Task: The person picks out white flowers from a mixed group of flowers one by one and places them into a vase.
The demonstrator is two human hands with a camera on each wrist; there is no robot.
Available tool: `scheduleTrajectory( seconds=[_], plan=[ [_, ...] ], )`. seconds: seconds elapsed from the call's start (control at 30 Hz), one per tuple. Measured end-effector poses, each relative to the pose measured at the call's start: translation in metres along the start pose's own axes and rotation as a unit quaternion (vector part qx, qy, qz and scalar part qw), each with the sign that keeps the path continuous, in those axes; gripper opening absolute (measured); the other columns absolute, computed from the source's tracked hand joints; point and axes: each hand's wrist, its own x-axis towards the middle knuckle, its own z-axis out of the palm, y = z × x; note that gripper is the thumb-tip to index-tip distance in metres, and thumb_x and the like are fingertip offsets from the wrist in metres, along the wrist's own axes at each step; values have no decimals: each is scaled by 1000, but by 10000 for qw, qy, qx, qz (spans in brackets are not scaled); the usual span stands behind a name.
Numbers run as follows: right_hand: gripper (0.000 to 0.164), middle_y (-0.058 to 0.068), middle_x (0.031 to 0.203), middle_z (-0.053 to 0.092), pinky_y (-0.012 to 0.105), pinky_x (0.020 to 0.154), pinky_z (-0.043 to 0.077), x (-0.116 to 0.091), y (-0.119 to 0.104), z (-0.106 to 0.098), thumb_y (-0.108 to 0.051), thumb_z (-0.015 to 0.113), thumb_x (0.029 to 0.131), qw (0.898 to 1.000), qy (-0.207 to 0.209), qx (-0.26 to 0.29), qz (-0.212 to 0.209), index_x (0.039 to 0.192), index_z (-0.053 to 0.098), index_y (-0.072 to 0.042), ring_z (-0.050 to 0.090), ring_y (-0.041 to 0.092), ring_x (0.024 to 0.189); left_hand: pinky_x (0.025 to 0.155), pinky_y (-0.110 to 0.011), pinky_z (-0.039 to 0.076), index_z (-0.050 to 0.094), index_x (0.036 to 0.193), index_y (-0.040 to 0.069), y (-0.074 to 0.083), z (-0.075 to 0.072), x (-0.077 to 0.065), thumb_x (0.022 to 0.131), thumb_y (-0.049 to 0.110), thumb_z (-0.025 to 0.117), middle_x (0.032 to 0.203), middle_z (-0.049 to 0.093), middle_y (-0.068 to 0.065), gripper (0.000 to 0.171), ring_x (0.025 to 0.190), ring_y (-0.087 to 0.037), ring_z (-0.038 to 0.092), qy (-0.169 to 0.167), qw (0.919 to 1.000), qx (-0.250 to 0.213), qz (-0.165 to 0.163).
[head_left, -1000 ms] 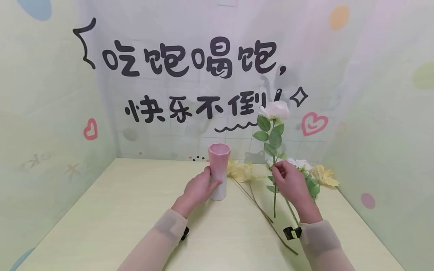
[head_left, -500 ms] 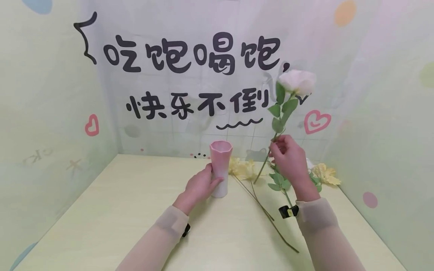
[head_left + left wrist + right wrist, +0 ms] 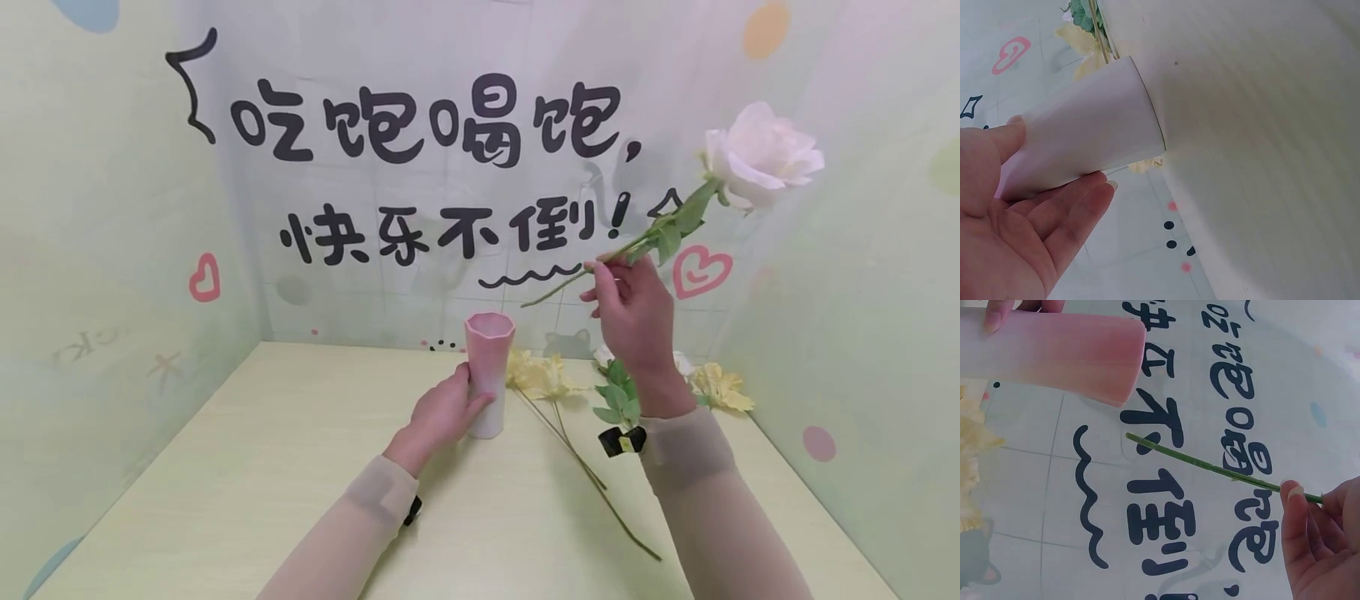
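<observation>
A pink-to-white vase (image 3: pixel 490 367) with a faceted rim stands upright on the table. My left hand (image 3: pixel 442 412) grips its side, thumb in front and fingers behind; in the left wrist view the vase's white base (image 3: pixel 1104 119) meets the tabletop. Higher up on the right, my right hand (image 3: pixel 637 321) pinches the green stem of an artificial white rose (image 3: pixel 765 158). The rose slants, its bloom up to the right and its bare stem end pointing down-left. In the right wrist view the stem tip (image 3: pixel 1147 442) is close to the vase mouth, apart from it.
Yellow flowers (image 3: pixel 542 377) lie right of the vase, their long brown stems (image 3: pixel 577 462) reaching toward the front. Behind my right forearm lie green leaves (image 3: pixel 618 396), white blooms and another yellow flower (image 3: pixel 720 387). Printed walls (image 3: pixel 360 317) enclose the table (image 3: pixel 262 467) on three sides.
My right hand has lifted the rose and tipped it from upright to slanting, bloom swinging right and stem end swinging toward the vase. My left hand keeps its grip on the vase.
</observation>
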Motion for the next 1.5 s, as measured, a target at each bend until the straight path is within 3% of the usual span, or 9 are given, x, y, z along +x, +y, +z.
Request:
scheduleTrajectory(
  seconds=[0.23,0.4,0.5,0.67,1.03,1.5],
  plan=[
    [18,17,118,81,16,58,56,-1,-8,16,-11,63,111,9995,-271,140,75,124,64,2,71,-2,70,94,-57,64,52,148,-7,0,0,-1,109,35,70,139,72,-25,60,117,-40,77,16,9999,64,82],
    [18,12,116,83,21,58,54,-3,-4,32,-17,62,112,9966,-683,-422,165,123,65,-3,76,14,75,97,-57,64,51,150,-6,1,-1,-1,110,36,70,142,71,-25,62,120,-41,76,-29,9999,97,19],
    [21,12,116,83,29,62,55,-4,2,43,-24,61,113,9901,-1062,-826,405,124,66,-6,79,26,81,99,-57,63,50,151,-6,2,-1,-1,110,36,69,144,70,-25,62,122,-41,75,-45,10000,65,-16],
    [24,16,117,80,38,72,60,-10,10,59,-28,61,113,9764,-1653,-944,1016,126,65,-8,79,33,88,101,-58,63,49,152,-6,1,1,0,110,36,69,144,70,-26,63,123,-41,75,-55,10000,62,3],
    [32,8,120,81,44,88,63,-19,18,74,-32,64,112,9479,-2617,-1555,936,135,72,-12,75,27,102,98,-58,64,49,151,-7,0,0,0,110,35,68,140,71,-26,62,120,-42,75,-25,9999,95,114],
    [33,11,124,80,43,83,63,-28,34,50,-32,69,109,9534,-2355,-1576,1039,135,73,-11,75,28,96,102,-58,62,50,152,-5,0,1,0,110,35,69,144,70,-25,61,125,-41,74,-10,10000,71,-19]
  ],
)
